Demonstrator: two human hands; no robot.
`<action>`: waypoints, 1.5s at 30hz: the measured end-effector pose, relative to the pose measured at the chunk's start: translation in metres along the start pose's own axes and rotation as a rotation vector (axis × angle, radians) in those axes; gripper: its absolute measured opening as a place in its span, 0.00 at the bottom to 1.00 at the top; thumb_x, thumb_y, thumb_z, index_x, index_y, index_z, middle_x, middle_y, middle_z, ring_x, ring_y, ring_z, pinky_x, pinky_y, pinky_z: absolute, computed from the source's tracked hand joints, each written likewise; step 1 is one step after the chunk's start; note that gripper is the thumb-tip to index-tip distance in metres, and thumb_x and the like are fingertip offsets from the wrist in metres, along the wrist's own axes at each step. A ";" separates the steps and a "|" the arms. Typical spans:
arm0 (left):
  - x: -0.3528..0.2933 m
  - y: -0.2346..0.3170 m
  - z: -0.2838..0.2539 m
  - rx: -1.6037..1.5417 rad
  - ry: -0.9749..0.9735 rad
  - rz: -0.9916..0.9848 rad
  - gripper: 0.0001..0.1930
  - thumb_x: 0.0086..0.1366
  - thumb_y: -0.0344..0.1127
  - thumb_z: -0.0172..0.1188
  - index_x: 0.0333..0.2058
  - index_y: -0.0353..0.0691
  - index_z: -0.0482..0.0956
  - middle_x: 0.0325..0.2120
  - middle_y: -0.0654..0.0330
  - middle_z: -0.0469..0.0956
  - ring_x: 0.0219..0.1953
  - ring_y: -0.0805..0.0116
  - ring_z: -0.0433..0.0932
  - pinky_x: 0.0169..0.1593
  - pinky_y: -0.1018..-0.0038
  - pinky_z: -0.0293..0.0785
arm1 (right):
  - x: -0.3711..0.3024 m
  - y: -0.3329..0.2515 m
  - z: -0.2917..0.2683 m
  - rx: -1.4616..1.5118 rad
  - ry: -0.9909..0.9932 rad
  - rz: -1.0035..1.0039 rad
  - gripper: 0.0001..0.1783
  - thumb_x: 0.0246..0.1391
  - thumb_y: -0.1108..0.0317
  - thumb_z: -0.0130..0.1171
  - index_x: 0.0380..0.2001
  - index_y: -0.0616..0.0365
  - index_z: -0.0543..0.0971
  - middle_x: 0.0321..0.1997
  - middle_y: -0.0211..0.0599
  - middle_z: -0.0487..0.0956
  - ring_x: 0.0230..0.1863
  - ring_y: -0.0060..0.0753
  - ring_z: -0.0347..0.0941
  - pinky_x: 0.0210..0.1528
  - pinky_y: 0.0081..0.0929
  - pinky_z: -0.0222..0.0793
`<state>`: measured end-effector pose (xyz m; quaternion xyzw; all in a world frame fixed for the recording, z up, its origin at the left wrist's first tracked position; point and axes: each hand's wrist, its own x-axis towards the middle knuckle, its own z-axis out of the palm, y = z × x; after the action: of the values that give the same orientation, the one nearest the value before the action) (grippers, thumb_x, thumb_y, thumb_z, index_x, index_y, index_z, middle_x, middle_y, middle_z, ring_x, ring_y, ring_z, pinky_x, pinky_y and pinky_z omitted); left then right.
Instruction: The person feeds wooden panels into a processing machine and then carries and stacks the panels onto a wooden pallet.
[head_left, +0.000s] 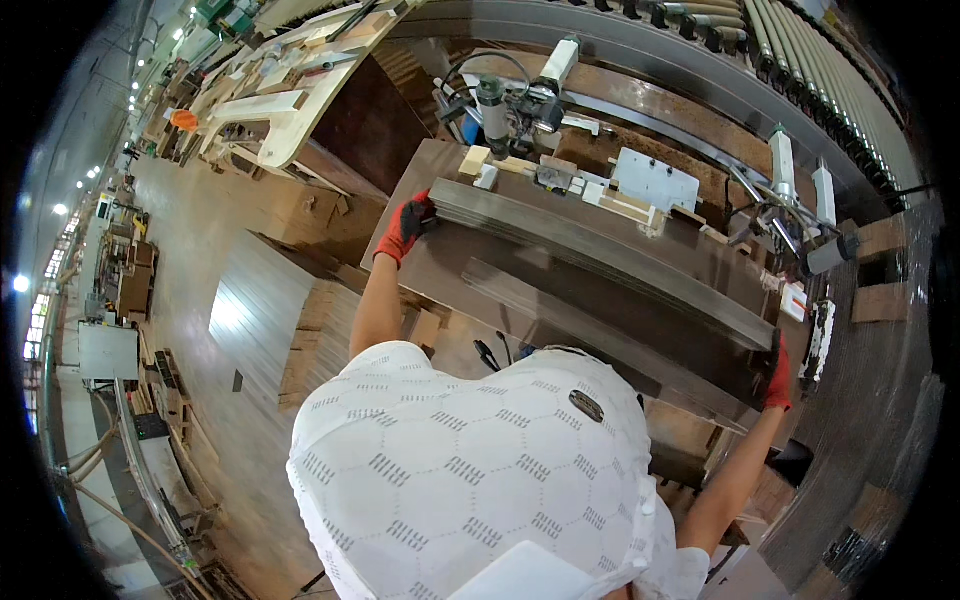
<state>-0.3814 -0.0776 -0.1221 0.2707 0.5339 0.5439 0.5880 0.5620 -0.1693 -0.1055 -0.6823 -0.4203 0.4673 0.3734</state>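
A long bundle of narrow grey-brown boards [600, 262] lies crosswise in front of me, slanting down to the right. My left hand [404, 228], in a red and black glove, is closed round its left end. At the right end my right hand [777, 378], gloved the same way, presses against the boards with its fingers partly hidden. Closer to my body, a second long stack of similar boards [530, 300] lies on the brown machine table [425, 165].
Behind the boards stand clamps and a grey cylinder [493, 115], a white metal plate [655, 180] and small wooden blocks. A roller conveyor [810, 75] runs at the far right. Stacked panels [265, 290] stand left, below a cluttered wooden workbench [330, 75].
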 end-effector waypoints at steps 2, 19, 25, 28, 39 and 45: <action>-0.017 -0.002 -0.071 0.251 -0.228 0.151 0.40 0.65 0.27 0.59 0.77 0.42 0.63 0.67 0.58 0.75 0.65 0.61 0.76 0.68 0.60 0.73 | 0.044 -0.009 0.030 -0.018 -0.070 -0.100 0.37 0.79 0.43 0.46 0.79 0.56 0.66 0.75 0.32 0.72 0.66 0.31 0.72 0.70 0.33 0.66; 0.033 -0.007 -0.013 1.213 -0.203 0.359 0.30 0.49 0.40 0.84 0.52 0.43 0.87 0.50 0.53 0.89 0.53 0.57 0.86 0.58 0.55 0.82 | 0.015 -0.021 0.008 0.102 0.072 0.154 0.39 0.75 0.38 0.49 0.74 0.56 0.72 0.70 0.38 0.77 0.66 0.33 0.73 0.68 0.35 0.68; -0.001 0.025 -0.082 0.869 -0.237 0.231 0.24 0.61 0.32 0.78 0.55 0.38 0.85 0.54 0.57 0.87 0.56 0.59 0.85 0.57 0.57 0.84 | -0.044 -0.081 0.096 0.045 -0.040 0.036 0.32 0.80 0.55 0.41 0.79 0.57 0.64 0.83 0.38 0.64 0.83 0.34 0.55 0.85 0.35 0.46; -0.003 0.026 -0.086 0.925 -0.228 0.257 0.32 0.58 0.27 0.79 0.62 0.36 0.78 0.56 0.53 0.84 0.60 0.57 0.81 0.64 0.56 0.79 | -0.034 -0.043 0.089 -0.093 -0.054 -0.191 0.28 0.82 0.59 0.40 0.76 0.60 0.69 0.80 0.37 0.68 0.81 0.34 0.60 0.84 0.33 0.49; 0.007 0.042 -0.086 0.724 -0.246 0.185 0.43 0.55 0.19 0.78 0.68 0.42 0.70 0.60 0.59 0.78 0.59 0.61 0.79 0.63 0.60 0.80 | 0.058 -0.011 0.175 1.030 0.127 -0.419 0.32 0.79 0.45 0.44 0.38 0.60 0.86 0.43 0.38 0.87 0.46 0.36 0.82 0.59 0.38 0.74; 0.010 0.054 -0.060 0.986 -0.180 0.280 0.35 0.52 0.24 0.81 0.59 0.37 0.76 0.55 0.56 0.82 0.56 0.63 0.81 0.60 0.62 0.81 | 0.094 0.025 0.196 1.030 0.695 -0.380 0.25 0.77 0.47 0.48 0.40 0.56 0.82 0.39 0.34 0.85 0.39 0.35 0.80 0.54 0.39 0.76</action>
<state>-0.4571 -0.0702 -0.0936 0.6301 0.6326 0.2758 0.3560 0.4010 -0.0687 -0.2145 -0.4414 -0.1105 0.2868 0.8430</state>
